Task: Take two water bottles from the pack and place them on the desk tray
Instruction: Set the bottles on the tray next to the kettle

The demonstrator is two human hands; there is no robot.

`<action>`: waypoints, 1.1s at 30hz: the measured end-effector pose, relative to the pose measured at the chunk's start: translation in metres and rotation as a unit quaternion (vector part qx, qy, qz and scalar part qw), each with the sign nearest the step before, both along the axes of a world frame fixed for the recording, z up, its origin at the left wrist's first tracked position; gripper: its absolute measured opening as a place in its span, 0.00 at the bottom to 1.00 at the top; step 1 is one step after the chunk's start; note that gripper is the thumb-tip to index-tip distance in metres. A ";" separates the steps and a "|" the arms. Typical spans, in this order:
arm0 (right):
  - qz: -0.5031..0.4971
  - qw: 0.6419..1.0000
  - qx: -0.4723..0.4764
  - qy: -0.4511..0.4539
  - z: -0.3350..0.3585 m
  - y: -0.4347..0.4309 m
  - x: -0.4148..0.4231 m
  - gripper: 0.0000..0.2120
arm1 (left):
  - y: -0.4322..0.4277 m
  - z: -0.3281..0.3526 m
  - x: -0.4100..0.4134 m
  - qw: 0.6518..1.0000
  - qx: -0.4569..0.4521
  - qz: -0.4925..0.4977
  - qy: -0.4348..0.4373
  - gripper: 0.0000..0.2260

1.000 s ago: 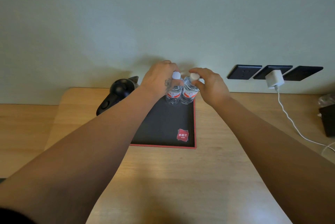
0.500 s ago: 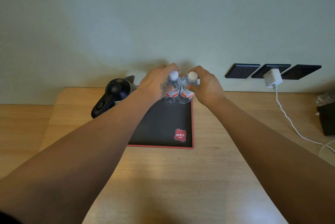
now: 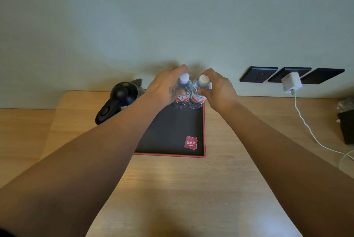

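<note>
Two small clear water bottles with white caps and red labels stand upright side by side at the far right corner of a black desk tray (image 3: 172, 131) with a red rim. My left hand (image 3: 164, 87) wraps the left bottle (image 3: 182, 98) near its neck. My right hand (image 3: 218, 89) grips the right bottle (image 3: 197, 99) at the shoulder. The bottles touch each other. No pack is in view.
A black electric kettle (image 3: 118, 100) sits just left of the tray. A white charger (image 3: 291, 82) is plugged into dark wall sockets at right, its cable (image 3: 310, 131) trailing over the wooden desk (image 3: 182, 188). A dark box (image 3: 346, 127) lies at the right edge.
Both hands have shifted from pinching the caps to gripping lower around the bottles' necks. The bottles stay standing together at the tray's far corner.
</note>
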State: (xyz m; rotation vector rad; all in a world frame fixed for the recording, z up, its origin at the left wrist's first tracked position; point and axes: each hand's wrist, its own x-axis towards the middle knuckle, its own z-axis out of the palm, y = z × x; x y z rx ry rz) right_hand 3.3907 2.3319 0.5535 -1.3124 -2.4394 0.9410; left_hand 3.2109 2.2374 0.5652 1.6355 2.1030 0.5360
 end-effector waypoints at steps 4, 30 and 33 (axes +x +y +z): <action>-0.002 1.000 -0.012 0.011 0.001 0.001 0.001 0.18 | -0.002 -0.003 -0.002 1.000 0.015 -0.008 0.007 0.21; -0.132 0.987 -0.090 -0.015 -0.118 -0.021 0.006 0.22 | -0.032 -0.133 0.050 0.807 0.032 0.354 -0.472 0.26; -0.126 0.988 -0.078 -0.032 -0.119 -0.017 0.005 0.22 | -0.030 -0.134 0.048 0.814 0.030 0.360 -0.456 0.23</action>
